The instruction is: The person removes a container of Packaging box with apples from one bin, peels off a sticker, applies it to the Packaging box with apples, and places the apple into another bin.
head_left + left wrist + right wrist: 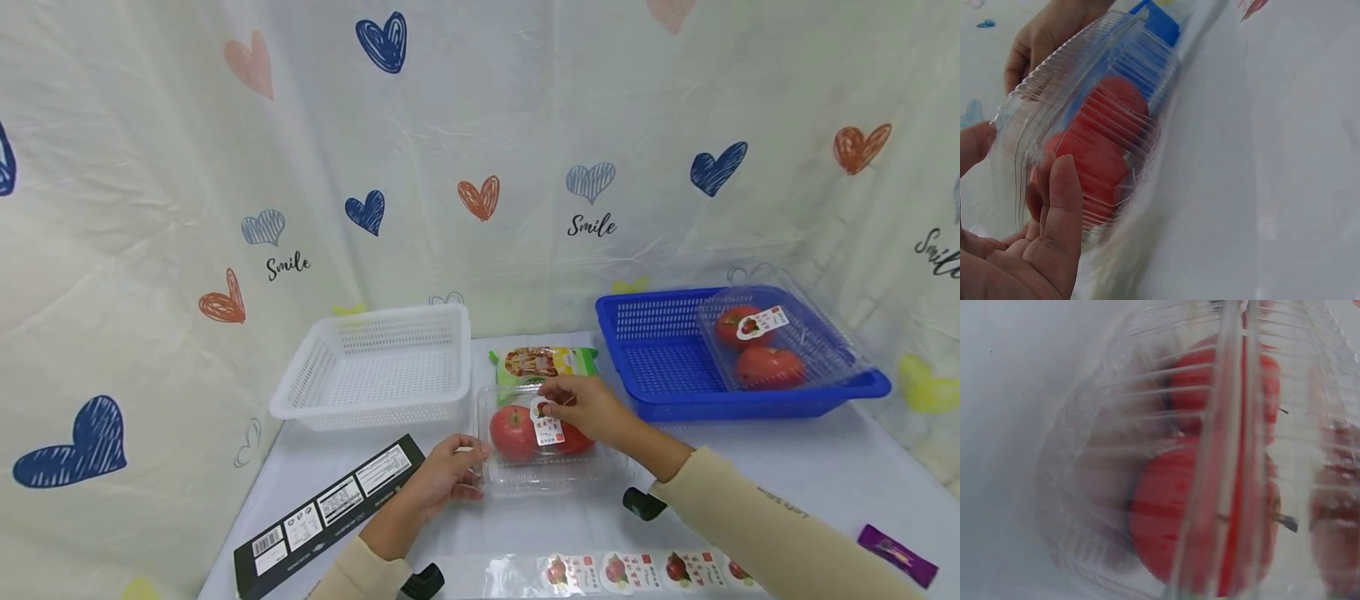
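A clear plastic clamshell box (525, 475) holding red apples (513, 432) sits mid-table in the head view. My left hand (450, 475) holds its left edge, thumb on the rim and fingers against the side, as the left wrist view shows. Over the lid, my right hand (581, 408) pinches the round upper end of a white fruit sticker (550, 430), which slants across the lid. In the right wrist view the apples (1172, 512) show through the ribbed plastic; the fingers there are blurred.
Behind the box lies a green snack packet (547, 362). A white basket (375, 412) stands back left. The blue basket (750, 408) at back right bears another labelled apple box (825, 350). Nearer are a black carton (330, 512), a sticker strip (510, 575) and a purple wrapper (897, 554).
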Demonstrator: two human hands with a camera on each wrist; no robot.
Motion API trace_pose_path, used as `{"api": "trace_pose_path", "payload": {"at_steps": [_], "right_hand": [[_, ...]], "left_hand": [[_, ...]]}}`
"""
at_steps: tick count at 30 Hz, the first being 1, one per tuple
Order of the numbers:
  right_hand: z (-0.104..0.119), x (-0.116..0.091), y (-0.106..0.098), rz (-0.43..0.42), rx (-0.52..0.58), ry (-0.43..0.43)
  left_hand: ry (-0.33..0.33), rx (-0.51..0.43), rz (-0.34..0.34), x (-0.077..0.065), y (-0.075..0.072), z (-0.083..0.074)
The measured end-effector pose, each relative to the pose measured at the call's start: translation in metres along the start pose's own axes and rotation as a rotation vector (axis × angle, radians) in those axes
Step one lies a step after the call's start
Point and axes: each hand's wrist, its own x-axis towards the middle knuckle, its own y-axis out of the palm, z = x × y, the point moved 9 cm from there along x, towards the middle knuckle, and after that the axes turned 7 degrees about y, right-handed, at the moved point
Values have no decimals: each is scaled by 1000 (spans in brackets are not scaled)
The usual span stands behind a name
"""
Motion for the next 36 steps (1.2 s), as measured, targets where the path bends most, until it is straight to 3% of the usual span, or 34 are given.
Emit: {"api": "trace_pose_path", "payload": {"at_steps": [13,25,36], "right_hand": [[-2,3,5,-37,1,-4],[2,7,9,-20,-97,-19],[7,3,9,-41,-183,-101]], "left_hand": [[1,-2,7,0,-1,3],[-4,-29,5,0,1,0],[5,-23,17,-3,2,-3]]}}
